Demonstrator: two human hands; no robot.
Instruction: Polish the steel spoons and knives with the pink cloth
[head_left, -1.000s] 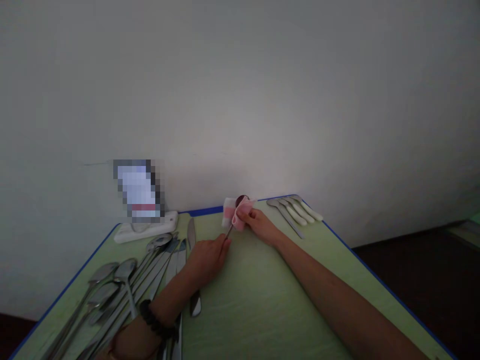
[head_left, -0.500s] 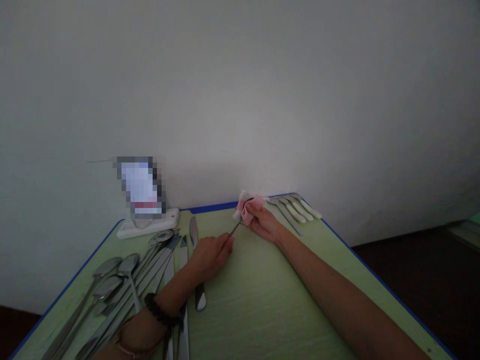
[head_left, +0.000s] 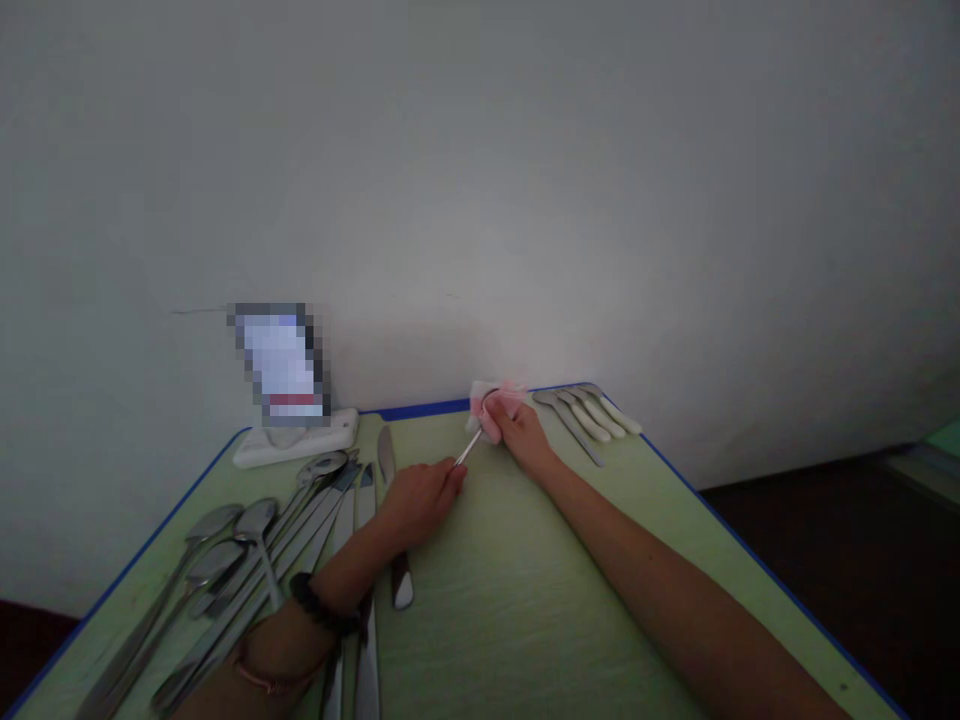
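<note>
Left hand is gripping a spoon; right hand is pinching a cloth — now covering more spoon, likely widening contact.

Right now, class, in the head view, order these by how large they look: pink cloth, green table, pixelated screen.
1. green table
2. pixelated screen
3. pink cloth, partly hidden

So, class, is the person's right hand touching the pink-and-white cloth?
Touching: the head view shows the right hand gripping the pink-and-white cloth, skin directly against fabric.
</note>
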